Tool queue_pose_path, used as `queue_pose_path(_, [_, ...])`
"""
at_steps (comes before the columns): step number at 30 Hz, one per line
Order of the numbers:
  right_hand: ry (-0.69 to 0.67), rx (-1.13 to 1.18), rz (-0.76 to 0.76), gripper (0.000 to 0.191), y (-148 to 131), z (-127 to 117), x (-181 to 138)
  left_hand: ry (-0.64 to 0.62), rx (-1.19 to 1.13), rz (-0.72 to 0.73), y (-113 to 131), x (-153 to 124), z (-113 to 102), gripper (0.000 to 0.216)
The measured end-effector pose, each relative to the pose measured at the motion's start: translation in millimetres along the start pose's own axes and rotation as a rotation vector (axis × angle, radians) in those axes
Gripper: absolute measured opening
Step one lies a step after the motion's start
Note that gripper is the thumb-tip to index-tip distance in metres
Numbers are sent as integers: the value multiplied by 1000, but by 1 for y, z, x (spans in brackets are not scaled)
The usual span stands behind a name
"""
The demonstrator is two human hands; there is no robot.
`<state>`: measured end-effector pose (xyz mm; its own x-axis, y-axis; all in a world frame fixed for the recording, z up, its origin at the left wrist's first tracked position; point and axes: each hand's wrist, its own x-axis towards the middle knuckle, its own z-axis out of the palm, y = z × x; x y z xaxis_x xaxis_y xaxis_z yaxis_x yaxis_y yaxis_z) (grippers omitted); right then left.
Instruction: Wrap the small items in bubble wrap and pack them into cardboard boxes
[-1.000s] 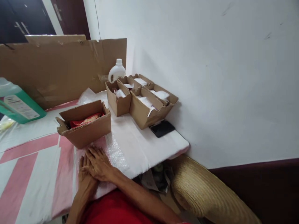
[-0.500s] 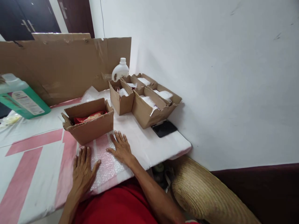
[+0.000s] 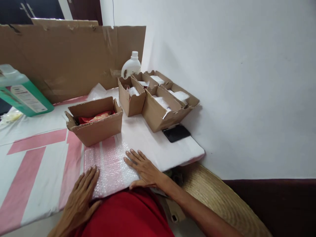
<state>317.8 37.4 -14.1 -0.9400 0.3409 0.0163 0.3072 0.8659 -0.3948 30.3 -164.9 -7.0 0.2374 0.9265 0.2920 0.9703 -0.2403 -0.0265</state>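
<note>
Green liquid fills a large jug (image 3: 23,95) lying tilted at the left edge of the table (image 3: 37,161), which is covered in a white cloth with pink stripes. A tall cardboard sheet (image 3: 74,56) stands along the far edge. In front of it, near the middle of the table, sits an open cardboard box (image 3: 96,126) with red packets (image 3: 95,117) inside.

Just in front of that box, at the near edge, a sheet of bubble wrap (image 3: 111,163) lies flat. The left hand (image 3: 79,200) rests palm down with its fingers stretched onto the wrap's left margin and holds nothing. The right hand (image 3: 144,171) lies flat on the wrap's right part, fingers spread wide, gripping nothing.

Towards the far right corner stands a white bottle (image 3: 130,65), and beside it a cluster of small open cardboard boxes (image 3: 158,105) with white wrapped contents. A black phone (image 3: 176,133) lies flat just in front of them, near the right edge. Below that edge, off the table, a woven straw hat (image 3: 222,204) shows.
</note>
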Motion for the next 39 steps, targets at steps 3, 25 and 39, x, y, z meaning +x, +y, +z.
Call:
queue_pose_path(3, [-34, -34, -56, 102, -1, 3, -15, 35, -8, 52, -4, -8, -2, 74])
queue_pose_path(25, [625, 290, 144, 22, -20, 26, -5, 178, -684, -771, -13, 18, -15, 36])
queue_pose_path(39, [809, 267, 545, 26, -47, 28, 25, 309, -446, -1009, 2, 38, 5, 47])
